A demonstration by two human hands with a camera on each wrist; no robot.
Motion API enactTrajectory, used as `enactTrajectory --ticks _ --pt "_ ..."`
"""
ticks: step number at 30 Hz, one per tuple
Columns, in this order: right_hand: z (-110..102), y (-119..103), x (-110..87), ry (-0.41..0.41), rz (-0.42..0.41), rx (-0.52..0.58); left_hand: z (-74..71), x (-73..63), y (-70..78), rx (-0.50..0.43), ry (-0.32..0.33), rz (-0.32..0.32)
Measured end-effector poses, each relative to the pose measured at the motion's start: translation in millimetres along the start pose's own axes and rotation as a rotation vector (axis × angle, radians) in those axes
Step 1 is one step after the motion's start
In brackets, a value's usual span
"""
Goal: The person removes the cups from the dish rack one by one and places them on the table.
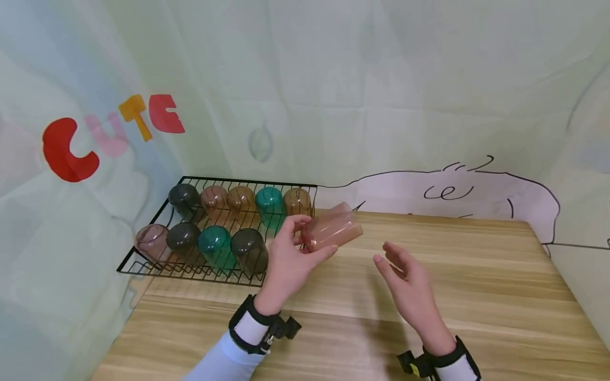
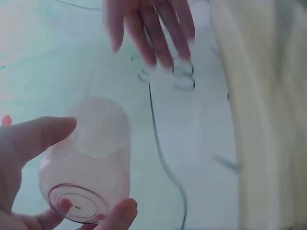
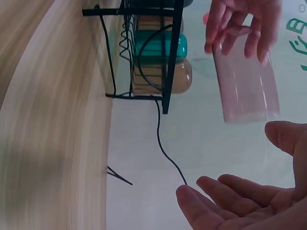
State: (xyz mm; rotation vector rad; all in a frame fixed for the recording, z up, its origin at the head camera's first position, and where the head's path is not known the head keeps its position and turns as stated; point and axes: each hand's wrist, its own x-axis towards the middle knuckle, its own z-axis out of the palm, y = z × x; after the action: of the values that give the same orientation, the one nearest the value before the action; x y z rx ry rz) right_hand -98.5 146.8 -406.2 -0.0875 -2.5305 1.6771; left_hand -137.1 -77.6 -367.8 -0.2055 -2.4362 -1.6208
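Observation:
A clear pink drinking glass (image 1: 332, 228) is held in my left hand (image 1: 292, 259), tilted on its side with the mouth toward the right. In the left wrist view the thumb and fingers grip the glass (image 2: 91, 163) around its base end. My right hand (image 1: 410, 288) hovers over the table to the right, fingers loosely spread and nothing in it. The right wrist view shows a small gap between this hand (image 3: 249, 201) and the rim of the pink glass (image 3: 247, 86).
A black wire rack (image 1: 190, 276) stands at the back left, with several upside-down glasses in two rows, among them a teal glass (image 1: 216, 246) and an amber glass (image 1: 297, 201). The wooden table (image 1: 476, 264) meets a printed cloth backdrop (image 1: 429, 106) behind.

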Motion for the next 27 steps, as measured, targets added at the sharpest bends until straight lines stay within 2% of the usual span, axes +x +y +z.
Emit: enactTrajectory --ticks 3,7,13,20,27 --pt "6.1 -2.2 2.5 -0.034 0.012 0.017 9.6 -2.6 -1.7 -0.076 -0.046 -0.037" --pt "13.1 -5.4 3.9 -0.075 0.016 0.033 17.8 -6.3 -3.0 -0.129 -0.072 -0.047" --pt "16.7 -8.3 5.9 -0.105 0.007 0.094 22.7 -11.0 -2.8 -0.086 -0.088 -0.044" --pt "17.6 -10.0 10.3 -0.105 -0.005 0.117 23.5 -11.6 -4.3 -0.038 -0.116 -0.056" --pt "18.6 -16.4 17.8 -0.091 -0.051 0.115 24.8 -10.7 -9.0 -0.048 -0.155 -0.050"
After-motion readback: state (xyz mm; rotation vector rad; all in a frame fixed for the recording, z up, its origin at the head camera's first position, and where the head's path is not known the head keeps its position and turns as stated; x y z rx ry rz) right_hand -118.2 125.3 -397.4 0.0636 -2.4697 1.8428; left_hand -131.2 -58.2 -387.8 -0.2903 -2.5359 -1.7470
